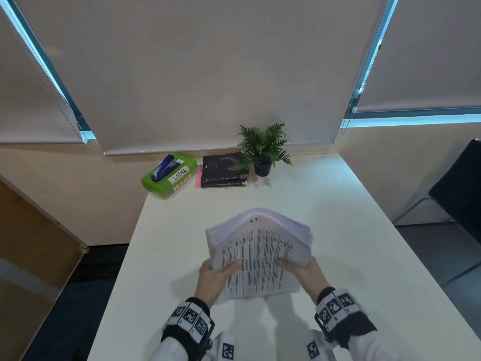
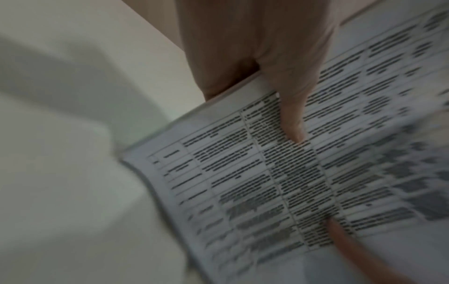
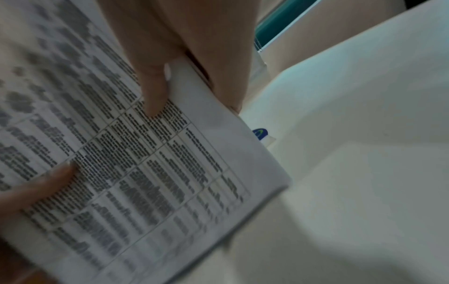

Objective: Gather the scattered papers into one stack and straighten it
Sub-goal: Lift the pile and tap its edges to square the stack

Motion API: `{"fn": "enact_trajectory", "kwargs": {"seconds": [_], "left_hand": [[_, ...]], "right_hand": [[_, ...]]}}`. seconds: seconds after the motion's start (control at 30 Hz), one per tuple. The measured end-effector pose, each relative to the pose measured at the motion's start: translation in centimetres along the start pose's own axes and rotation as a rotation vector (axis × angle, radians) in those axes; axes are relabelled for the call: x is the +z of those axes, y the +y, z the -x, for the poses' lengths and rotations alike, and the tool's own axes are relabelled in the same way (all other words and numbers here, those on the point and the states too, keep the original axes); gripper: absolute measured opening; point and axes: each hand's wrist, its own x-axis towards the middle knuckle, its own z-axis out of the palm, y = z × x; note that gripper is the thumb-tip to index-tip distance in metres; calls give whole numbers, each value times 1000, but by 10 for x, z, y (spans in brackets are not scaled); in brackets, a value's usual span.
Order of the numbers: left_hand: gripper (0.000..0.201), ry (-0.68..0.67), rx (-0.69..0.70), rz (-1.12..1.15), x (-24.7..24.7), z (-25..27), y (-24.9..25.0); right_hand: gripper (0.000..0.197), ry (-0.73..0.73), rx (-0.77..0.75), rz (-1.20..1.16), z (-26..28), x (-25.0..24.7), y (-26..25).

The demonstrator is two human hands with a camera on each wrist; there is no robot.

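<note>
A thick stack of printed papers [image 1: 257, 254] stands tilted on the white table [image 1: 338, 204], its lower edge near me and its top bowed away. My left hand [image 1: 217, 273] grips the stack's left edge, thumb on the printed front sheet. My right hand [image 1: 302, 268] grips the right edge the same way. In the left wrist view the thumb [image 2: 291, 115] presses on the top sheet of the papers [image 2: 279, 182], with the other fingers behind. In the right wrist view the thumb [image 3: 153, 86] pinches the papers [image 3: 145, 173], and one sheet corner [image 3: 263, 137] sticks out behind.
At the table's far edge sit a green box [image 1: 169, 178] with a blue stapler [image 1: 163, 168] on it, two dark books [image 1: 225, 170] and a potted fern [image 1: 264, 149]. A dark chair [image 1: 460, 188] stands to the right. Window blinds hang behind.
</note>
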Motion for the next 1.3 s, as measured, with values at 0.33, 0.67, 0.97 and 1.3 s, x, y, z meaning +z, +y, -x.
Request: {"fn": "enact_trajectory", "kwargs": {"seconds": [0.33,0.67,0.97,1.3], "left_hand": [[85,-150,-311,-219,27,-68,-48],[83,6,-330,-485,75,-38,-44],[92,167,-254,-819,98,-34,-42],[57,-21,371,-1306,125,-98,-33]], "right_hand": [[59,-13,377,187,-24,-34,8],[63,126,418,462,-57,-53,62],[59,141,391,683,-65,-51,64],[54,-194,-302,1241,-113,-11,34]]}}
